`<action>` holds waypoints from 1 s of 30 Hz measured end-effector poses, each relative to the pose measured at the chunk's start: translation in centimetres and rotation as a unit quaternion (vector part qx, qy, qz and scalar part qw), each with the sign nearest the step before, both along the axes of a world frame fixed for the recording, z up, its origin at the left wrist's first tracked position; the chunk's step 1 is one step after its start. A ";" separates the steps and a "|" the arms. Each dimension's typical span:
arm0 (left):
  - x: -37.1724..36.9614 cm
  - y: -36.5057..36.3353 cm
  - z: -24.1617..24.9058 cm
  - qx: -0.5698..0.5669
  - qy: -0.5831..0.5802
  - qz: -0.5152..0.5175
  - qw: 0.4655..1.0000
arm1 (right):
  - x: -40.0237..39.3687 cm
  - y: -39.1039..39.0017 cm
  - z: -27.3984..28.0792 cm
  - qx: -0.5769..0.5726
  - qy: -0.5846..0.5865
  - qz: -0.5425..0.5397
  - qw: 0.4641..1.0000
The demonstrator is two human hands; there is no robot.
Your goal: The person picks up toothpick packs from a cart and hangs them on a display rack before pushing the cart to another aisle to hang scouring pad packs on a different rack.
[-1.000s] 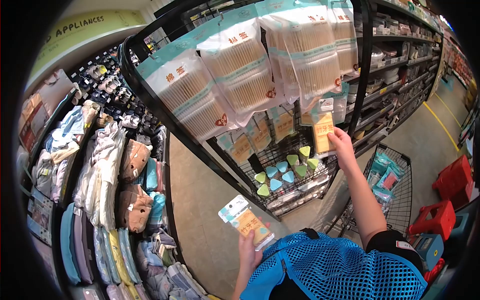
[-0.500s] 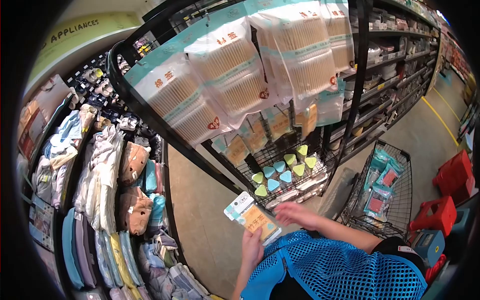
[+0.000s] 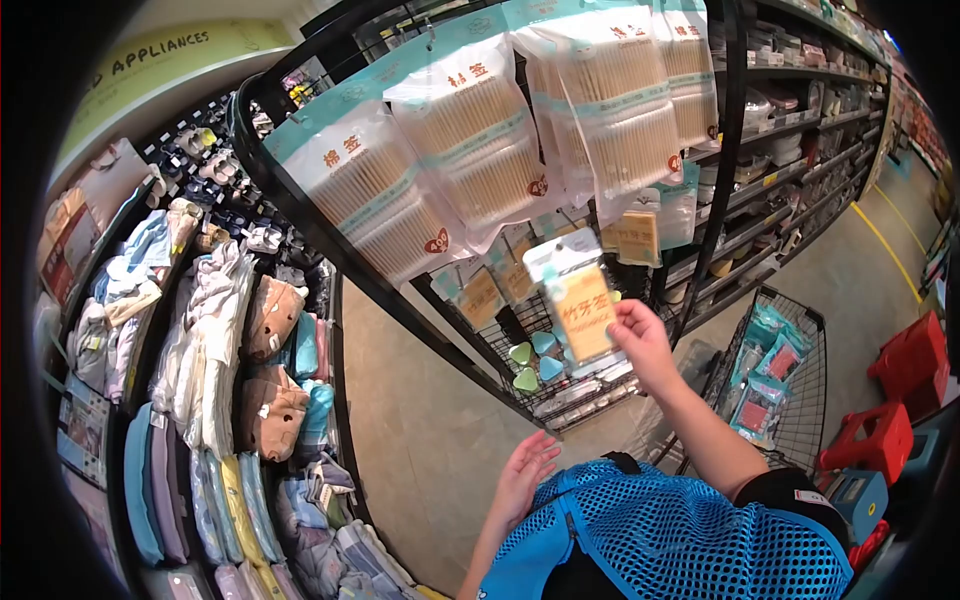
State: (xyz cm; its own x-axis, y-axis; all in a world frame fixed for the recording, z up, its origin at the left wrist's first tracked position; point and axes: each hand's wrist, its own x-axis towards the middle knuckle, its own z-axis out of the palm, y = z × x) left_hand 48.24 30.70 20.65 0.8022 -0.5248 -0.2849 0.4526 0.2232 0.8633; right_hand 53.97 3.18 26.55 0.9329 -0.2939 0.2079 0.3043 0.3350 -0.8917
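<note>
Between the thumb and fingers of my right hand (image 3: pixel 643 345) is a toothpick packet (image 3: pixel 583 308), its printed front facing me. It is raised before the black wire rack and covers part of the lower shelf. My left hand (image 3: pixel 527 470) hangs lower, fingers apart, with nothing in it, near my blue mesh vest (image 3: pixel 690 520). Similar toothpick packets (image 3: pixel 478 295) hang on hooks behind the held one. Above them hang large bags of cotton swabs (image 3: pixel 480 140). Green and blue triangular-topped containers (image 3: pixel 545 343) stand on the wire shelf, partly hidden by the packet.
A wire shopping cart (image 3: pixel 800 375) with teal packages (image 3: pixel 770 350) stands to the right. Beyond it are red stools (image 3: pixel 870 440). On the left, a rack holds folded clothes (image 3: pixel 215 350) and shoes (image 3: pixel 200 170). Stocked shelves (image 3: pixel 790 150) run along the back right.
The toothpick packet has passed from my left hand to my right, which has lifted it up toward the rack. My left hand has let go and opened.
</note>
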 end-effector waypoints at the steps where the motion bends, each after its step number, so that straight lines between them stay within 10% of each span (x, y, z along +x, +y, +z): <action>1: 0.0 0.0 0.2 -0.002 -0.002 0.003 1.000 | 0.3 -0.5 0.3 -0.001 -0.013 -0.011 1.000; 20: -1.0 1.2 0.5 0.004 0.007 -0.009 1.000 | 0.4 -1.7 0.1 0.063 0.005 -0.026 0.998; 30: -2.3 5.2 0.1 -0.022 -0.006 -0.036 0.999 | 2.2 1.5 -7.9 0.386 0.125 0.000 0.914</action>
